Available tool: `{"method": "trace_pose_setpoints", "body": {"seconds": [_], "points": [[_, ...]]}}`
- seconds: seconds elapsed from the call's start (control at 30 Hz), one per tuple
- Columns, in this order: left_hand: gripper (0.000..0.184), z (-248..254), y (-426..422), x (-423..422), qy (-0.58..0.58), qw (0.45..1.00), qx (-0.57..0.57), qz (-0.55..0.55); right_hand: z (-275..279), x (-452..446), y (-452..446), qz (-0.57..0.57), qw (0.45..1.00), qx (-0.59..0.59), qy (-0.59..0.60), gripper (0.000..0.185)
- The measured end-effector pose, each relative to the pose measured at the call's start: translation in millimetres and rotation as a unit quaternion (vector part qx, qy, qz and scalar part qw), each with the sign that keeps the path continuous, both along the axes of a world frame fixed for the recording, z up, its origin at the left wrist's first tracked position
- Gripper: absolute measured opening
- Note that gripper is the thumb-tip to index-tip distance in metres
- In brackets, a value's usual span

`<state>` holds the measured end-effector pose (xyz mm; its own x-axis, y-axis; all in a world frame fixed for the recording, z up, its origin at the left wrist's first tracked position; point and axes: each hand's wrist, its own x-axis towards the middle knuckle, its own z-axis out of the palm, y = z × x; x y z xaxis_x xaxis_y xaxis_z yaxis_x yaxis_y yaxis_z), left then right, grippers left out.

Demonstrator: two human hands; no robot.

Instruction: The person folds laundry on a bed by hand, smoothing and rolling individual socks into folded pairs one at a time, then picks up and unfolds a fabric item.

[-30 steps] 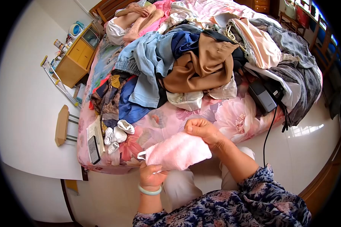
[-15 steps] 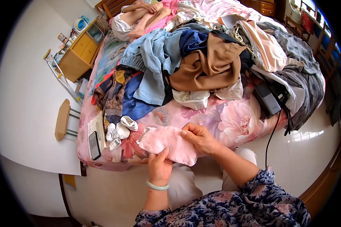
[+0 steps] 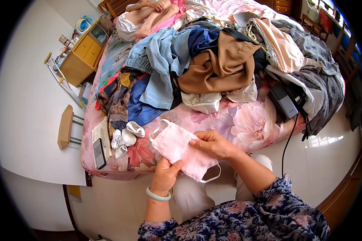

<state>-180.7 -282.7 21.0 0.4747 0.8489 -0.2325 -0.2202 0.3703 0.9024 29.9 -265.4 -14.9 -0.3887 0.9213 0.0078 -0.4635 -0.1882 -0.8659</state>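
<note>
Both of my hands grip a fuzzy pink face mask (image 3: 183, 148) with white ear loops, held above the front edge of the bed. My left hand (image 3: 165, 175) pinches its lower left edge, the thumb lying on top. On the opposite long side, my right hand (image 3: 214, 144) holds the upper right edge, thumb also on top. One ear loop stands out at the upper left end and the other hangs at the lower right. To the left of the mask, rolled white socks (image 3: 128, 137) rest on the flowered bedsheet (image 3: 253, 128).
Heaped clothes, including brown trousers (image 3: 221, 72) and a light blue garment (image 3: 161, 68), cover the mid-bed. A phone (image 3: 99, 154) lies at the left edge. A grey box (image 3: 283, 103) with a cable sits right. Another person's legs (image 3: 157, 20) are at the back; a crutch (image 3: 64, 82) leans left.
The mask has turned and spread out, so both white ear loops now show. My left hand has shifted slightly left; my right hand still holds the upper edge.
</note>
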Motion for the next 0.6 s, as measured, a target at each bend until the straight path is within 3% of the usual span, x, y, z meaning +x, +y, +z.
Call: {"method": "trace_pose_setpoints", "body": {"seconds": [0.1, 0.27, 0.4, 0.6], "points": [[0.037, -6, 0, -1, 0.042, 0.997, 0.038, 0.047, -2, 0, 0, 0.01, 0.999, -0.01, -0.046, 0.027], [0.03, -3, 7, -11, 0.04, 0.998, 0.048, 0.029, 11, -3, -5, 0.014, 0.992, -0.084, 0.089, 0.029], [0.031, 6, 8, -9, 0.024, 0.999, 0.035, 0.03, 6, -2, -3, 0.024, 0.995, -0.073, 0.067, 0.03], [0.054, 11, 2, 8, 0.055, 0.979, 0.141, 0.133, 1, 0, -1, -0.011, 0.998, -0.015, -0.066, 0.027]]}}
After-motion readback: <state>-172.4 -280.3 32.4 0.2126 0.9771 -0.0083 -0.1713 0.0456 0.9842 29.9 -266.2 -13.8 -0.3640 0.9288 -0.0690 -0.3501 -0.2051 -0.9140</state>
